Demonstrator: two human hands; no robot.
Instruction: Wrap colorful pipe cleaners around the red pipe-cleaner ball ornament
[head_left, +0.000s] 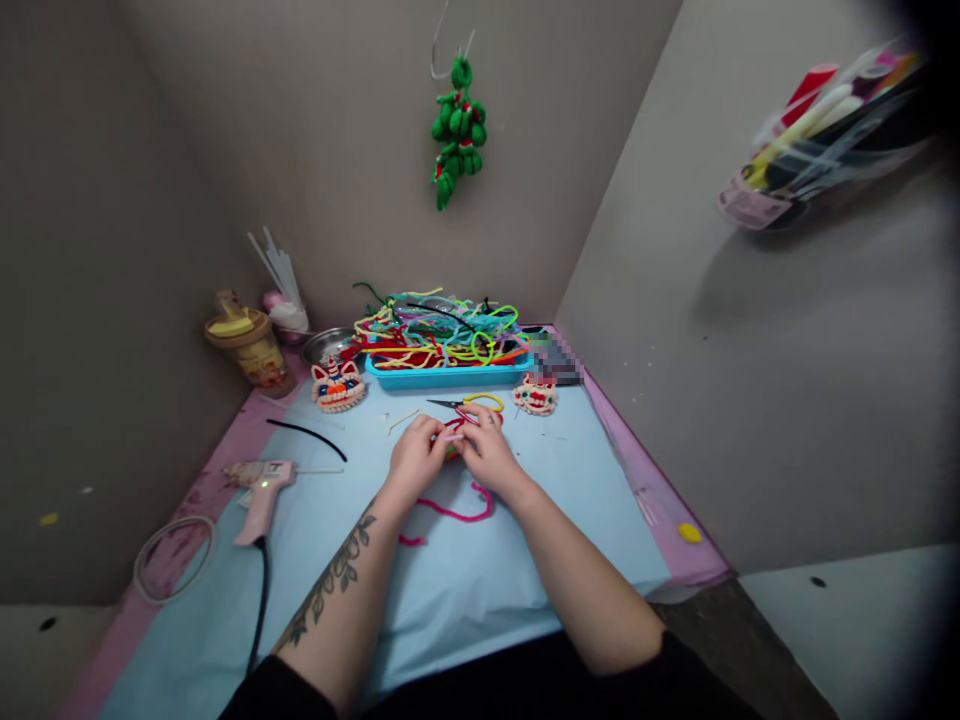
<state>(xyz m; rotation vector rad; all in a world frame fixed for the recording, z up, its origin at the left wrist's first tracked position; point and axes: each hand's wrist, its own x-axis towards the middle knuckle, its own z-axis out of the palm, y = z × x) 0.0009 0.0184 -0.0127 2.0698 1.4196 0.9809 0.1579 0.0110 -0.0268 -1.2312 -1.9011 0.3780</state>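
My left hand and my right hand meet over the middle of the blue table cover, fingers closed around a small red pipe-cleaner piece. Some orange and green shows beneath it; the fingers hide most of its shape. A magenta pipe cleaner curves on the cover between my forearms. Just beyond my right hand lie scissors with yellow handles. A short cream strip rests beyond my left hand. Two lion-face pieces, one at the left and one at the right, lie farther back.
A blue tray heaped with colourful pipe cleaners stands at the back. On the left are a pink glue gun with its cord, a black strip, a lidded cup and a metal bowl. Walls enclose the table.
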